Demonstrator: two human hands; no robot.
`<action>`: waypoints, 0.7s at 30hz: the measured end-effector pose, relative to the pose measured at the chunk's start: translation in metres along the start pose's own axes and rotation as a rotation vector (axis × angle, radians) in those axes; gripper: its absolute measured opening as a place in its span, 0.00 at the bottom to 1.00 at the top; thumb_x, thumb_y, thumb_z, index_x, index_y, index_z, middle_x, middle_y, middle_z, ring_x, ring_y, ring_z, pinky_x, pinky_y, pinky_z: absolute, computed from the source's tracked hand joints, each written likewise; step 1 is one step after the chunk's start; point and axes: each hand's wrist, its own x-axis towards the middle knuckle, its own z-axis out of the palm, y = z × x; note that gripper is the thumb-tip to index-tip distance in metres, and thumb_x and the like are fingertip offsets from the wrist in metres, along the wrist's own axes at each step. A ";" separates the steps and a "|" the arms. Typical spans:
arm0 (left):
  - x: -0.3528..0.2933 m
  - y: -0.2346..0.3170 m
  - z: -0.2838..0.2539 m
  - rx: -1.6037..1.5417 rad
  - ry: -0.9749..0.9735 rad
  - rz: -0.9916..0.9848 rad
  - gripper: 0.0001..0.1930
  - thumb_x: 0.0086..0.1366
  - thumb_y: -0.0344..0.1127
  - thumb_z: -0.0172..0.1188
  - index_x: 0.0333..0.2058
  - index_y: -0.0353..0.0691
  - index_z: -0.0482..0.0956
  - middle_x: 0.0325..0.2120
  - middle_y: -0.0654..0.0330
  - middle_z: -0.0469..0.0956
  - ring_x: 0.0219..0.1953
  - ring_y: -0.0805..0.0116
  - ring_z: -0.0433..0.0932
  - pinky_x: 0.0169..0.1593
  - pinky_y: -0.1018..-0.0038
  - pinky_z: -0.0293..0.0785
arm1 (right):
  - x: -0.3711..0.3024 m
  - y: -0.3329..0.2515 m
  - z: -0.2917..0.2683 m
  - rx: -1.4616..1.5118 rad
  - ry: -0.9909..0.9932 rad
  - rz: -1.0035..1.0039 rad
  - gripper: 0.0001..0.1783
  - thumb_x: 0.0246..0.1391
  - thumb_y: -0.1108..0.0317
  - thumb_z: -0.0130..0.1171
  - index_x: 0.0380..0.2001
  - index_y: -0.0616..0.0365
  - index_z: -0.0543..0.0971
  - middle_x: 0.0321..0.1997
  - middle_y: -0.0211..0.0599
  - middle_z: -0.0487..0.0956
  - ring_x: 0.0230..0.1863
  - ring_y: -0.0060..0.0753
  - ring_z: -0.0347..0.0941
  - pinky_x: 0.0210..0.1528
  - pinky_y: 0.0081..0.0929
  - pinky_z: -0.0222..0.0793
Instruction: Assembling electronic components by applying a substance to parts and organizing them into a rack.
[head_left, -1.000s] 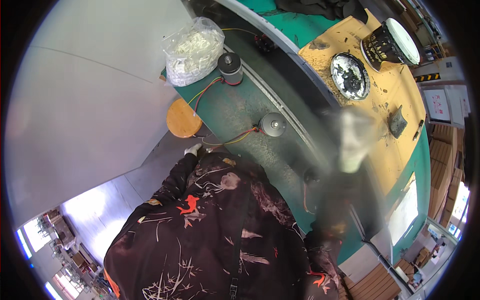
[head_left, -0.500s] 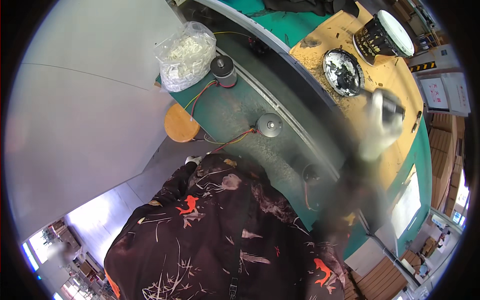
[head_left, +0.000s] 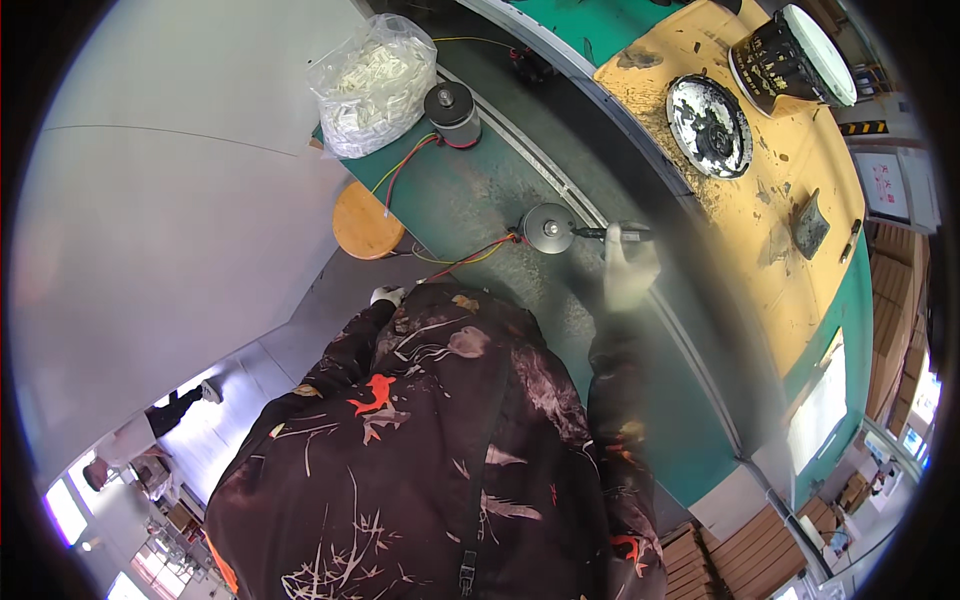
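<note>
My right hand, in a white glove and blurred, grips a slim dark brush-like tool. The tool's tip reaches the right edge of a round grey motor on the green tabletop; contact is unclear. Red, yellow and black wires run from this motor toward my jacket. My left hand, also white-gloved, is low beside the jacket near the wire ends; its fingers are mostly hidden. A second motor, with a black top, stands farther back.
A clear bag of pale pieces sits back left, above a round wooden stool. On a yellow board lie a lid smeared black and white, a tipped bucket and a dark flat piece. A person is at far left.
My right hand has swung left from the yellow board beside the smeared lid to the grey motor, carrying the tool. The dark flat piece on the board is uncovered. A person has appeared at far left.
</note>
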 end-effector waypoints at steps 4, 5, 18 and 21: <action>-0.020 0.040 -0.015 -0.033 0.023 -0.022 0.13 0.56 0.43 0.68 0.33 0.39 0.87 0.27 0.57 0.86 0.31 0.64 0.85 0.39 0.68 0.79 | -0.001 0.009 0.000 -0.028 -0.002 0.044 0.08 0.58 0.66 0.67 0.32 0.58 0.80 0.19 0.20 0.73 0.20 0.10 0.62 0.23 0.17 0.59; -0.023 0.045 -0.018 -0.096 0.044 -0.025 0.12 0.56 0.41 0.69 0.32 0.38 0.86 0.25 0.58 0.86 0.28 0.66 0.85 0.37 0.69 0.79 | -0.001 0.011 0.001 -0.027 -0.005 0.042 0.08 0.58 0.66 0.67 0.32 0.58 0.80 0.19 0.20 0.73 0.20 0.10 0.62 0.23 0.17 0.59; -0.088 0.264 -0.071 0.069 0.145 0.717 0.25 0.54 0.45 0.68 0.48 0.38 0.81 0.44 0.48 0.83 0.47 0.50 0.82 0.53 0.62 0.77 | -0.005 -0.013 -0.008 0.045 0.014 0.013 0.08 0.59 0.67 0.67 0.34 0.59 0.80 0.23 0.20 0.76 0.23 0.09 0.65 0.25 0.14 0.61; -0.143 0.339 -0.056 0.136 -0.033 1.047 0.42 0.48 0.42 0.76 0.61 0.36 0.69 0.54 0.46 0.74 0.57 0.52 0.75 0.60 0.63 0.72 | -0.011 -0.016 -0.032 0.117 0.176 0.112 0.07 0.59 0.68 0.67 0.36 0.59 0.80 0.26 0.23 0.78 0.25 0.11 0.68 0.27 0.14 0.64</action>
